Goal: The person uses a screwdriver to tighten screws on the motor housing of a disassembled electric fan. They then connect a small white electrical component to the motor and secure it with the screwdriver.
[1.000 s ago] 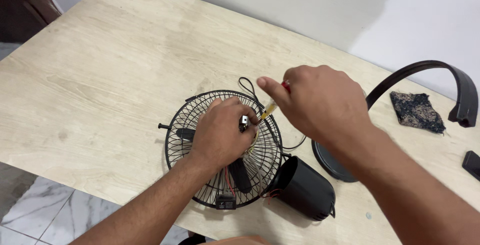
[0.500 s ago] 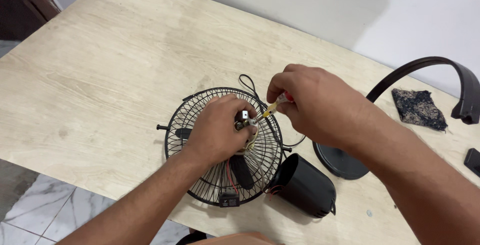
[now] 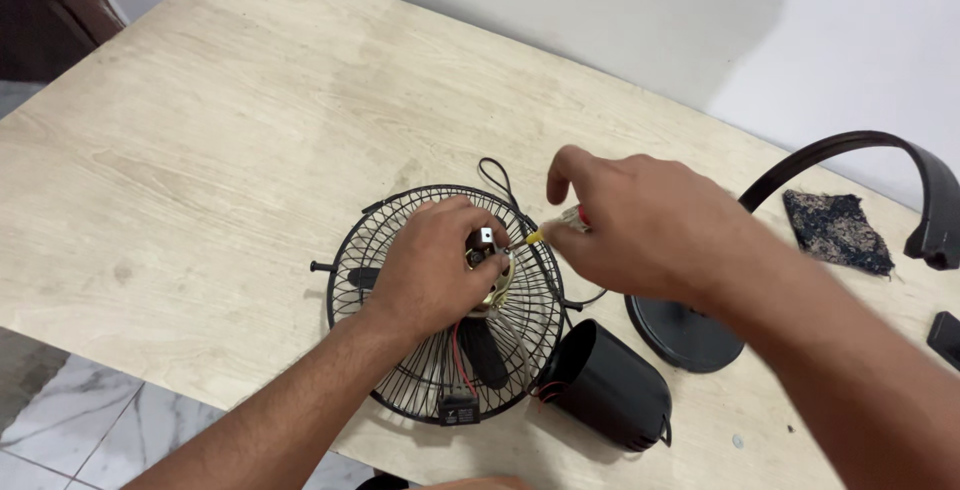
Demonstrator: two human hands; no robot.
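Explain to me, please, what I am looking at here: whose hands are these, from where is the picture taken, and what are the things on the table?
The picture comes from a camera worn on a person's head, looking down at that person's own two bare hands. There is no machine.

The left hand rests on a small motor part at the middle of a round black wire fan grille that lies flat on a pale wooden table. The right hand pinches a thin screwdriver with a red and yellowish handle, its tip pointing at that motor part.

Beside the grille lies a black cylinder-shaped housing, joined by thin wires. Further right are a round black base with a curved black arm and a dark piece of cloth.
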